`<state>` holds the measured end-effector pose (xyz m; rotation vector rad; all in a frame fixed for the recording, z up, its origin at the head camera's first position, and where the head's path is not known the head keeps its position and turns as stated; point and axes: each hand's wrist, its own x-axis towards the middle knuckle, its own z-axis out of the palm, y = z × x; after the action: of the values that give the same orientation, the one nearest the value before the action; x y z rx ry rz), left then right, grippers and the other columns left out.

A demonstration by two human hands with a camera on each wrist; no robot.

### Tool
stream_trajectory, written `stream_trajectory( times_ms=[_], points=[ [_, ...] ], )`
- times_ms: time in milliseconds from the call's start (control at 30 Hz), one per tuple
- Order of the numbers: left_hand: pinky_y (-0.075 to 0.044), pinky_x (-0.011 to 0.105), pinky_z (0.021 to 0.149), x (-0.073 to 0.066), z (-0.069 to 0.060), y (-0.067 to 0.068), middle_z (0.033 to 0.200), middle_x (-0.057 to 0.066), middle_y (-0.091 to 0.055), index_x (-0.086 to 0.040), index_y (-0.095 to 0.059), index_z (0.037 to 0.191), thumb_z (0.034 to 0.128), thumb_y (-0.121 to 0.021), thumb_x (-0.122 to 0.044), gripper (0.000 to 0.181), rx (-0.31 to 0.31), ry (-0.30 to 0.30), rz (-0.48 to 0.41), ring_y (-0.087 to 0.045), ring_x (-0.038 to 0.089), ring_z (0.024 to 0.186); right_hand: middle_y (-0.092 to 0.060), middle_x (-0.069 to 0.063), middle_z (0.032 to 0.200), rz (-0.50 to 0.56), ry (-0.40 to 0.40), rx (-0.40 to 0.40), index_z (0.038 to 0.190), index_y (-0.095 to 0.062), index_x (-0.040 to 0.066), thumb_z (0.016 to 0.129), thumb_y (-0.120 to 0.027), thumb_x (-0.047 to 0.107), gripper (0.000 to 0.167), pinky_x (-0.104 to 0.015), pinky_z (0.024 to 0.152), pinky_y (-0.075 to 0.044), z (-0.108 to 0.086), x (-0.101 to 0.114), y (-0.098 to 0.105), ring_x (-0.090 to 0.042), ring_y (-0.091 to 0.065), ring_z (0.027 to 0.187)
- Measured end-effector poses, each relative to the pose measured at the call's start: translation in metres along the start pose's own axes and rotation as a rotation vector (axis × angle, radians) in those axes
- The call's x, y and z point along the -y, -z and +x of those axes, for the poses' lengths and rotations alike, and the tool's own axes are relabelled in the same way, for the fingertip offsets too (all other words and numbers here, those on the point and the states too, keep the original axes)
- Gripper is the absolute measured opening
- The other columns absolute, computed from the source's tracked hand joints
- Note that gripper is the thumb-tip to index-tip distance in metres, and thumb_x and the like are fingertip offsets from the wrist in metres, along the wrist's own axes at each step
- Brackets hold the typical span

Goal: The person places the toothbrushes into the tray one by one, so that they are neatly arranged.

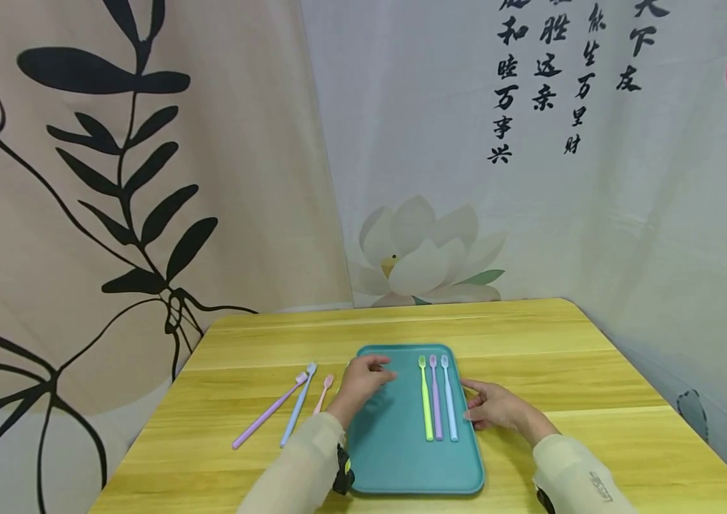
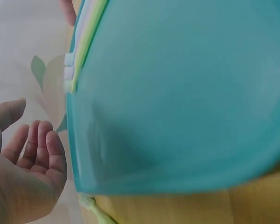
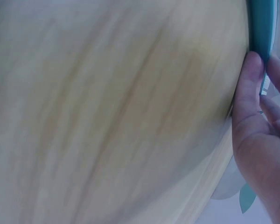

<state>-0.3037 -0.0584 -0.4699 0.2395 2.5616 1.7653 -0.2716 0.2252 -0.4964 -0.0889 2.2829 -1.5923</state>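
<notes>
A teal tray (image 1: 395, 464) lies on the table. Along its right side, a green toothbrush (image 1: 425, 407), a purple toothbrush (image 1: 436, 407) and a blue toothbrush (image 1: 450, 407) lie side by side, heads away from me. My right hand (image 1: 501, 407) grips the tray's right rim; the right wrist view shows its thumb and fingers on either side of that teal edge (image 3: 262, 28). Over the tray's left part hovers my left hand (image 1: 363, 382), fingers loosely bent, with nothing in them. In the left wrist view its palm (image 2: 28, 186) shows bare.
Left of the tray lie another purple toothbrush (image 1: 267, 416), another blue one (image 1: 298, 407) and a pink one (image 1: 323, 397), partly behind my left arm. A light green toothbrush (image 2: 99, 212) lies by the tray's edge. Printed cloth (image 1: 261, 178) hangs behind the wooden table (image 1: 595, 457).
</notes>
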Motion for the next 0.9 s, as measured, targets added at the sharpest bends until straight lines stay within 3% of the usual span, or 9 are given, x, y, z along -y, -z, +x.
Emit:
stream_trajectory(
  times_ms=[400,733,900],
  points=[
    [-0.054,0.043,0.080,0.009,-0.002,0.024,0.103,0.008,-0.063,-0.002,-0.068,0.122,0.0893,-0.074,-0.011,0.035,-0.012,0.056,-0.082,-0.059,0.018,0.089,-0.051,-0.015,0.092,0.006,-0.001,-0.002,0.152,-0.029,-0.004,0.087,-0.068,-0.009,0.077,-0.039,0.071,-0.057,0.000,0.000,0.000,-0.023,-0.056,0.080],
    [-0.052,0.050,0.083,0.016,-0.001,0.049,0.102,0.010,-0.063,0.000,-0.067,0.122,0.0890,-0.073,-0.009,0.035,-0.058,0.049,-0.114,-0.059,0.021,0.088,-0.052,-0.014,0.092,0.002,0.002,0.012,0.153,-0.028,-0.005,0.087,-0.068,-0.009,0.077,-0.039,0.071,-0.057,0.000,-0.001,0.001,-0.023,-0.057,0.079],
    [-0.051,0.047,0.083,0.022,0.001,0.062,0.101,0.009,-0.062,0.002,-0.064,0.125,0.0896,-0.072,-0.009,0.038,-0.072,0.081,-0.134,-0.058,0.024,0.089,-0.052,-0.014,0.091,-0.002,0.032,0.045,0.153,-0.024,-0.008,0.088,-0.067,-0.009,0.078,-0.039,0.071,-0.057,0.000,0.000,0.002,-0.022,-0.057,0.078]
  ],
)
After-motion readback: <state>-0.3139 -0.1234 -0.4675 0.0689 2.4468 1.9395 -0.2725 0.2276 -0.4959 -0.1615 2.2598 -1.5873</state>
